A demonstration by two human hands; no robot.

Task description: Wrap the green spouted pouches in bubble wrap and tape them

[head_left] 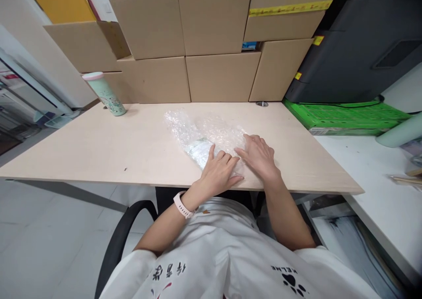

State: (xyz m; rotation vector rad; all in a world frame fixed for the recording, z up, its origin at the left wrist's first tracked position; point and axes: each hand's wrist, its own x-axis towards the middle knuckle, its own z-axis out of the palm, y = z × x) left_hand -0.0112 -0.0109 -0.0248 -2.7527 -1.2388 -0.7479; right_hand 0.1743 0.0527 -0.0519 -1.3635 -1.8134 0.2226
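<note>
A sheet of clear bubble wrap (pixel 219 125) lies on the wooden tabletop in front of me. A flat, whitish, shiny item (pixel 199 151) shows through its near left part; its kind cannot be made out. My left hand (pixel 220 169), with a pale band at the wrist, rests on the near part of the wrap, fingers spread. Beside it, my right hand (pixel 260 156) is at the wrap's right edge, thumb and bent fingers around the plastic. The hands cover part of the wrap.
Cardboard boxes (pixel 220 77) are stacked along the table's back edge. A mint tumbler (pixel 104 94) with a pink lid stands at the back left. To the right, a green crate (pixel 346 118) sits below a large black case (pixel 356 44). The table's front edge is close to my body.
</note>
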